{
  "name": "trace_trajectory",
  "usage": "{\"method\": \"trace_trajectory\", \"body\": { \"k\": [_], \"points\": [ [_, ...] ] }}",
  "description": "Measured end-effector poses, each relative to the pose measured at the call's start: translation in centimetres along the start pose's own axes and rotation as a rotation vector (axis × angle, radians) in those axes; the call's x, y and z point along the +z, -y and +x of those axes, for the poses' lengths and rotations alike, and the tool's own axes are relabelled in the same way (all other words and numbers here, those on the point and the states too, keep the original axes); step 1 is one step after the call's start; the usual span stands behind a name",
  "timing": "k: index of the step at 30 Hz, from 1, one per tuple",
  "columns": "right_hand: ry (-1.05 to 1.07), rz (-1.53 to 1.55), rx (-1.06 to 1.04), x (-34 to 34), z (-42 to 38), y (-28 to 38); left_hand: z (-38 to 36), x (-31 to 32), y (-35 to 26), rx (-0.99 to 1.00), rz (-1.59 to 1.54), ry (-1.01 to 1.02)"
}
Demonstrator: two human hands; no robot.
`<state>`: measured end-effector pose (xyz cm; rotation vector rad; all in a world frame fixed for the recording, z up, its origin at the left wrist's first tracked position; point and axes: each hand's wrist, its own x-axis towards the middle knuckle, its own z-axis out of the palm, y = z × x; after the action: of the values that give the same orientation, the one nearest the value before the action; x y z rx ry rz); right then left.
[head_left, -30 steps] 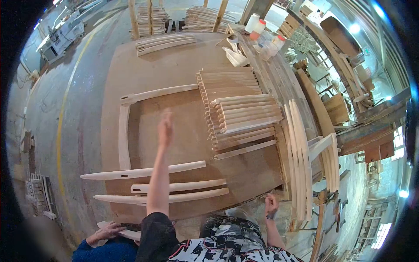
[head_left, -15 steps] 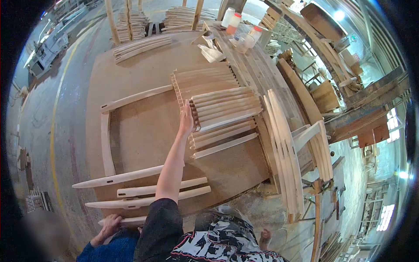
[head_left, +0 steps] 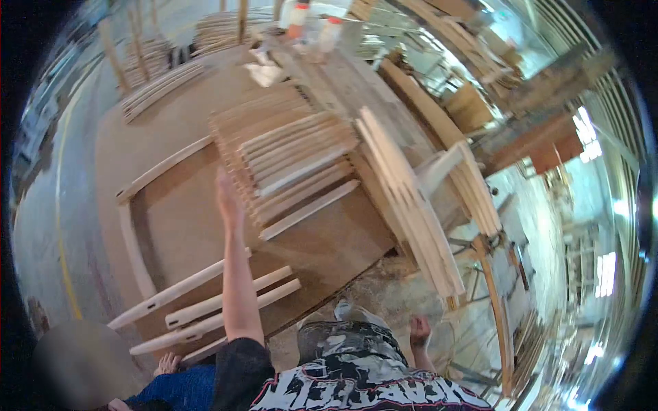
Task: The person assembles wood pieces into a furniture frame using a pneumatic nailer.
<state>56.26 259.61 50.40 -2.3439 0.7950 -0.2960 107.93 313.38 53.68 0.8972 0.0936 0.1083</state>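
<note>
My left hand (head_left: 229,195), slightly blurred, reaches over the table with fingers stretched out, just left of the slat ends. It appears to hold nothing. Beside it lie wooden slats (head_left: 301,161) in rows, some stacked on others, with a single slat (head_left: 308,211) along the near side. Low on the right, my right hand (head_left: 419,329) hangs by my body, fingers curled, with no object visible in it. Below my left forearm lie long tapered wooden legs (head_left: 171,294) with slots cut in them.
Another person's hand (head_left: 168,363) and blue sleeve (head_left: 175,387) are at lower left. A curved wooden rail (head_left: 164,168) lies on the brown tabletop (head_left: 185,219). Long wooden parts (head_left: 408,198) rest on the right bench. Bottles (head_left: 329,34) stand at the back.
My left hand has moved off the slat ends, slightly left of them. My right hand shows more fully, higher up. The view has turned and shifted right. The other person's hand has moved.
</note>
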Motion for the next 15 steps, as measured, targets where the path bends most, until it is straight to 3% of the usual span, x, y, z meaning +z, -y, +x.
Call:
{"method": "trace_trajectory", "body": {
  "k": [2, 3, 6, 8, 11, 14, 15],
  "points": [
    [-0.194, 0.015, -0.364, -1.0, 3.9, 8.0, -2.1, 0.1, 0.3, 0.23, 0.279, -0.229],
    [-0.218, 0.006, -0.406, -2.1, 5.7, 11.3, -3.2, 0.3, 0.1, 0.356, 0.42, -0.35],
    [-0.316, -0.024, -0.569, -5.3, 11.3, 17.9, -6.3, 0.6, -0.9, 0.409, 0.582, -0.425],
    [-0.393, 0.029, -0.603, -6.8, 15.8, 18.2, -7.4, 0.2, 0.0, 0.488, 0.632, -0.476],
    [-0.476, 0.013, -0.634, -9.9, 23.3, 17.2, -10.2, 4.6, 1.4, 0.524, 0.639, -0.569],
    [-0.514, 0.022, -0.625, -12.6, 32.7, 13.9, -13.6, 9.4, 5.1, 0.325, 0.673, -0.384],
    [-0.516, 0.036, -0.618, -13.4, 36.1, 12.9, -15.4, 14.8, 5.3, 0.275, 0.69, -0.398]
  ]
}}
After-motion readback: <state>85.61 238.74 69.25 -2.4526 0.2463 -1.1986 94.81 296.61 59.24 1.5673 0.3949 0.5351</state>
